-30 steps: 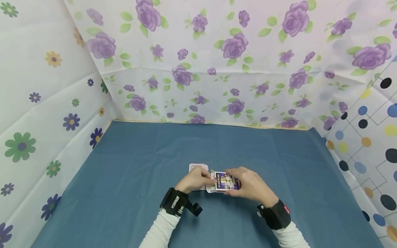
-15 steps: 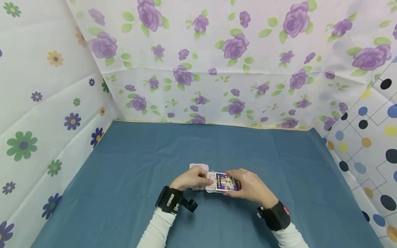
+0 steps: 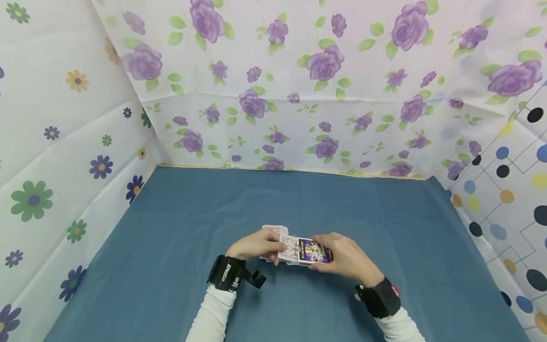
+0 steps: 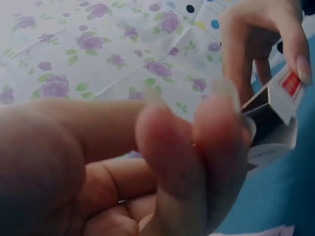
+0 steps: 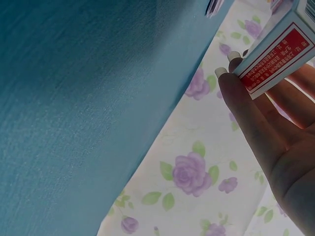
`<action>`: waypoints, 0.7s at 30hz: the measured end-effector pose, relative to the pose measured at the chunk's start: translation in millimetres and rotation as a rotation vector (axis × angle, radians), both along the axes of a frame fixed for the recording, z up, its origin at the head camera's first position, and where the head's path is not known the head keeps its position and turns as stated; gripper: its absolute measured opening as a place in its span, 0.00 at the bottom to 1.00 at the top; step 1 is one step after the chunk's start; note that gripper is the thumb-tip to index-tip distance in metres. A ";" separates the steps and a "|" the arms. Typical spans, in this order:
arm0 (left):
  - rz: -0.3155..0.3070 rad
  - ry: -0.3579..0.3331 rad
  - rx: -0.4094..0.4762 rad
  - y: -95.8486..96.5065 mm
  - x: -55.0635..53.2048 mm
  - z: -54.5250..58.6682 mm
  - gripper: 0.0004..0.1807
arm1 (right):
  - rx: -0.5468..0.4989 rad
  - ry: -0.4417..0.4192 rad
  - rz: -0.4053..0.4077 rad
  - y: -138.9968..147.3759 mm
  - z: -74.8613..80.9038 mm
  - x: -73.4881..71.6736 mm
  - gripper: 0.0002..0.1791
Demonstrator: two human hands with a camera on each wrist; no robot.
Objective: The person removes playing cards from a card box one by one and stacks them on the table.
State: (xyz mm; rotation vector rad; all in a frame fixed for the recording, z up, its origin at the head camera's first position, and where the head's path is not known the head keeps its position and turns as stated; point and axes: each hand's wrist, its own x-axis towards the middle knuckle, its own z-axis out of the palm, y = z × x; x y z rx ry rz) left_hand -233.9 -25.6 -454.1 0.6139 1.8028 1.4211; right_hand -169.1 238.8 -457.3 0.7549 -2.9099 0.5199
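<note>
My right hand [image 3: 348, 254] grips a purple-and-white playing card box [image 3: 315, 251] from its right end. The right wrist view has the box's white edge and red printed panel [image 5: 278, 61], with fingers [image 5: 246, 103] against it. Out of the box's left end sticks a pack of playing cards [image 3: 290, 248] with red-patterned backs. Thumb and fingers of my left hand [image 3: 256, 244] pinch the outer end of that pack. Behind the left hand, a stack of pale playing cards [image 3: 275, 229] lies on the table, partly covered. The left wrist view shows the box's open flaps [image 4: 273, 150].
A blue cloth [image 3: 205, 204] covers the table. Behind it hangs a white sheet with purple flowers [image 3: 325, 64]. Flowered and dotted sheets line the left and right sides. Each wrist wears a black strap [image 3: 379, 298].
My left hand has moved leftward, and the pack of cards now protrudes further from the box. The right hand keeps its hold on the box in the same place.
</note>
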 end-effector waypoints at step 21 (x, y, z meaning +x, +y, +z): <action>-0.069 -0.094 0.032 -0.8 -2.9 -3.5 0.17 | 0.005 -0.006 -0.006 0.9 -0.7 -0.8 0.38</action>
